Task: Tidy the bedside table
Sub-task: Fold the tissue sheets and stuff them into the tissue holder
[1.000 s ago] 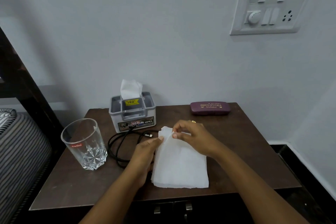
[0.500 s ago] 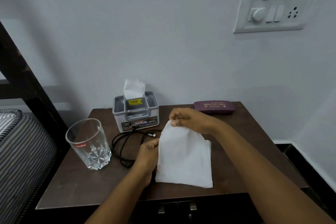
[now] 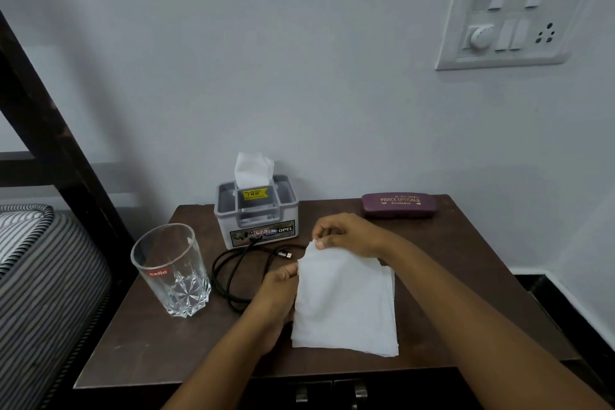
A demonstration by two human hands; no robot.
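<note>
Head view, starting at the left edge of the frame: a striped mattress (image 3: 40,270) lies beside the dark bedside table (image 3: 466,276). On the table's left part a clear glass (image 3: 169,273) stands upright, out of the way of the folding. Just right of it a black cable (image 3: 239,273) lies in a loose, untidy loop that runs up to the front of the grey tissue box (image 3: 256,213), which sits against the wall with one sheet poking out of the top. At lower centre the left hand (image 3: 276,296) has its fingers curled on the left edge of the white tissue (image 3: 342,303), probably to hold it steady. The tissue lies near the table's front edge, its top lifted. Above it the right hand (image 3: 346,235) pinches the raised upper corner between thumb and fingertips, apparently to fold the sheet over. Further right a maroon spectacle case (image 3: 398,206) rests at the back by the wall, and a switchboard (image 3: 522,10) fills the upper right.
</note>
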